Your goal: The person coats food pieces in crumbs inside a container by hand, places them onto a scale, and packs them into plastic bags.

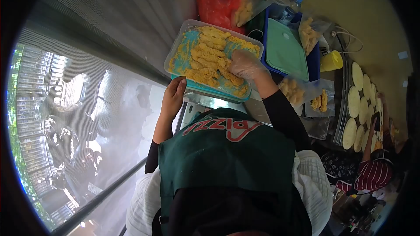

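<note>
A clear plastic tray (174, 52) stands before me with yellow-orange crumbs over its bluish bottom. Long breaded strips (209, 54) lie side by side down its middle; they look like coated meat, though the crumbs hide what is inside. My right hand (246, 64), in a clear plastic glove, reaches into the tray's right side. Its fingers are bent down at the end of a breaded strip, and their tips are hidden. Bare and with its fingers drawn together, my left hand (174, 94) is at the tray's near left corner, seemingly gripping the rim.
Right of the tray, a blue crate (272, 63) holds a green-lidded box (286, 48) and a bottle (288, 13). Bags of pale pieces (292, 91) and a red bag (218, 0) lie around. Further right, a co-worker's arm (371, 137) reaches over flat dough rounds (353, 100). Mesh curtain (109, 30) at left.
</note>
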`<state>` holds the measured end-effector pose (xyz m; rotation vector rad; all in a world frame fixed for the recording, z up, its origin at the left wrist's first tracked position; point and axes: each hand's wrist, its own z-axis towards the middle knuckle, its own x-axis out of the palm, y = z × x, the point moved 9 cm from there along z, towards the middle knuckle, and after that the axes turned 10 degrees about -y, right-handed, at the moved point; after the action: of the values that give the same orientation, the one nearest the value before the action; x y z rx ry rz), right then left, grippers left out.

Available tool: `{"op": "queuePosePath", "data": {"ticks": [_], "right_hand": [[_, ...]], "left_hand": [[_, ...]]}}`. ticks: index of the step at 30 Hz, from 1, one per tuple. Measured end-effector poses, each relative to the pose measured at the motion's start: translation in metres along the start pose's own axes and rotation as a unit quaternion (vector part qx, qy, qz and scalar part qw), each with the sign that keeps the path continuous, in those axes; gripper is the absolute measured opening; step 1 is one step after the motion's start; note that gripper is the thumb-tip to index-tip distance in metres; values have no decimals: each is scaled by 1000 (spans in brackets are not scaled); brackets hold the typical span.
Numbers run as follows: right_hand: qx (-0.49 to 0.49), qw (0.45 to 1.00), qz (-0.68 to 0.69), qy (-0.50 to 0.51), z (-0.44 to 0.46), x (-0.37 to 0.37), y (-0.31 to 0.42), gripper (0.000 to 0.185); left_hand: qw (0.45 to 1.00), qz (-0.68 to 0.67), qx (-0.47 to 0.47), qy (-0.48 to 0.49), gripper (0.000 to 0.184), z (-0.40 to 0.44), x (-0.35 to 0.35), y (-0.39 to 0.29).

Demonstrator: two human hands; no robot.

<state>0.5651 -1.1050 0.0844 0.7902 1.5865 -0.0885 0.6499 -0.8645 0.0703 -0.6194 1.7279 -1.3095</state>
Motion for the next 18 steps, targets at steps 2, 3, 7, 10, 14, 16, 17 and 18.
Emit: {"op": "queuePosePath", "data": {"ticks": [2, 3, 7, 10, 14, 16, 17, 18], "right_hand": [[-17, 1000, -9, 7, -10, -4, 10, 38], [-27, 999, -14, 9, -15, -8, 16, 41], [-16, 993, -119, -7, -9, 16, 7, 42], [14, 996, -88, 9, -9, 12, 4, 37], [7, 996, -17, 87, -11, 8, 2, 54], [7, 994, 63, 88, -12, 7, -2, 53], [7, 990, 120, 68, -12, 9, -9, 52], [8, 983, 176, 48, -12, 6, -11, 51]], "left_hand": [[1000, -13, -11, 3, 40, 6, 3, 1], [999, -23, -32, 1, 41, 6, 4, 0], [994, -79, -79, -8, 45, 10, 13, 13], [996, -68, -57, -22, 41, 13, 14, 15], [998, -37, -56, -1, 42, 18, 15, 20], [998, -34, -45, 2, 43, 17, 15, 22], [999, -32, -37, 1, 43, 17, 14, 21], [999, -29, -29, -1, 43, 17, 13, 20]]}}
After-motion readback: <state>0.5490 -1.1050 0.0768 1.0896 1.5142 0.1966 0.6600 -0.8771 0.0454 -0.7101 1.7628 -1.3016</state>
